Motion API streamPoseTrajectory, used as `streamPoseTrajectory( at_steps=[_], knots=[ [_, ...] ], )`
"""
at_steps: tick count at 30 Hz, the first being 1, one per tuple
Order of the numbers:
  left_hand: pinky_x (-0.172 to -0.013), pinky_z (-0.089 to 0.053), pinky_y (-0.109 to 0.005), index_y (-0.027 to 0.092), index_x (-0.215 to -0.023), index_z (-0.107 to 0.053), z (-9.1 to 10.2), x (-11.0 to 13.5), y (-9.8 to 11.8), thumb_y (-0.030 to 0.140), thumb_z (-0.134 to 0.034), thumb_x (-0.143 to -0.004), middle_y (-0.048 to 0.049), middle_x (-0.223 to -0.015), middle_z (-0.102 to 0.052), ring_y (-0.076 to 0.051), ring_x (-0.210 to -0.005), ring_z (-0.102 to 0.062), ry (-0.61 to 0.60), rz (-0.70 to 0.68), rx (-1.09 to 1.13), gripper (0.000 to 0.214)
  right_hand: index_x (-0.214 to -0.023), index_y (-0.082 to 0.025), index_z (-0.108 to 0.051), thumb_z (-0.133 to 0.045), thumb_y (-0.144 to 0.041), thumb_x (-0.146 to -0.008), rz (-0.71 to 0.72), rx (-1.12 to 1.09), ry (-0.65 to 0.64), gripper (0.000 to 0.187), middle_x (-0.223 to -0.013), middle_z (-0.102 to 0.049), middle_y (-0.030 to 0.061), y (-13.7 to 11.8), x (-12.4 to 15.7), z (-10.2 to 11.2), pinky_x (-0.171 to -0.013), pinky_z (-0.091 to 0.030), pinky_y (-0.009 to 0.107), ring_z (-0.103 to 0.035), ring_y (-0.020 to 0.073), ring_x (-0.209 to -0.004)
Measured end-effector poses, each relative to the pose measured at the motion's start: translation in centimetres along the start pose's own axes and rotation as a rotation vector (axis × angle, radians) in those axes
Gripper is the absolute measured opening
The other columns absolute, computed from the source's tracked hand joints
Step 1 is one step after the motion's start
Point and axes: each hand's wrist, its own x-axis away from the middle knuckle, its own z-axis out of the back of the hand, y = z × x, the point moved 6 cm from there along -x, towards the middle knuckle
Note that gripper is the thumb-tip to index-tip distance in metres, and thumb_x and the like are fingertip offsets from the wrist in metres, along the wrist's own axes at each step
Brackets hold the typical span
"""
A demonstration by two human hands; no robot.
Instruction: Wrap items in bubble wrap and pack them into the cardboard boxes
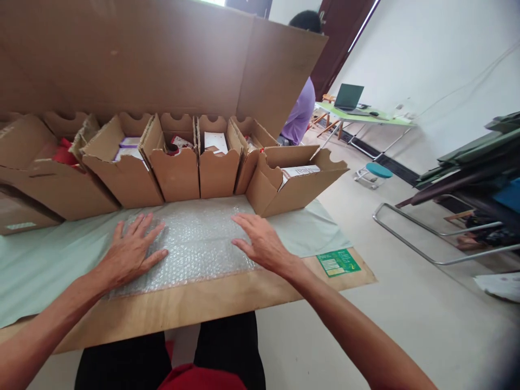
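Bubble wrap point(199, 241): clear sheet spread flat on the table point(211, 295), mostly over a pale green cloth point(60, 265), its near edge reaching the bare wood strip. Sheet lies in front of the row of cardboard bins, between the two hands.

Left hand point(134, 246): open, palm down, fingers spread, over the left part of the sheet; nothing grasped. Right hand point(262, 241): open, fingers extended close together, thumb apart, at the sheet's right edge; nothing grasped. Firmness of contact cannot be told for either.

Bins: open-topped, notched rims. One holds a red item point(65, 153); another, a white box point(215, 142). The rightmost bin point(292, 181) sits angled, near the right hand, with a white printed package point(300, 171) inside. Tall cardboard panel point(162, 59) stands behind the row.

Table's right corner: green label point(338, 262) on the wood. Beyond the panel: person in a purple top point(299, 114), partly hidden. Farther right: laptop point(349, 97) on a green-topped folding table point(385, 122), blue-green stool point(378, 170) nearby.
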Motion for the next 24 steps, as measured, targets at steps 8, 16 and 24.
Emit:
streamPoseTrajectory(
  at_steps=[8,16,24],
  knots=[
    [-0.125,-0.019,-0.061,0.027,-0.158,-0.044,-1.7,1.4,2.6,0.064,-0.034,-0.102,-0.0102,-0.169,-0.034,-0.037,-0.157,-0.026,-0.038,-0.182,0.091,0.067,-0.145,-0.018,-0.058,-0.059,-0.035,-0.101,-0.015,0.054,-0.181,0.047,-0.158,-0.047,0.0161,-1.9,0.7,-6.8,-0.118,-0.038,0.051,-0.040,0.0324,-0.149],
    [-0.126,-0.018,-0.057,0.029,-0.157,-0.046,-2.8,3.5,0.7,0.067,-0.032,-0.100,-0.0079,-0.169,-0.034,-0.035,-0.157,-0.028,0.096,-0.215,0.035,0.070,-0.146,-0.020,-0.051,-0.055,-0.030,-0.096,-0.360,0.005,0.404,0.051,-0.096,-0.076,0.0075,7.9,5.2,9.4,-0.072,-0.058,0.040,-0.072,0.0254,-0.077],
    [-0.125,-0.020,-0.057,0.028,-0.157,-0.045,-2.6,3.2,1.0,0.067,-0.032,-0.101,-0.0085,-0.168,-0.034,-0.036,-0.156,-0.030,0.073,-0.204,0.025,0.070,-0.098,-0.023,-0.076,-0.062,-0.024,-0.084,-0.542,0.418,0.121,0.020,-0.079,-0.076,0.0052,13.2,-1.7,14.7,-0.064,-0.046,0.034,-0.069,0.0281,-0.076]
  ],
)
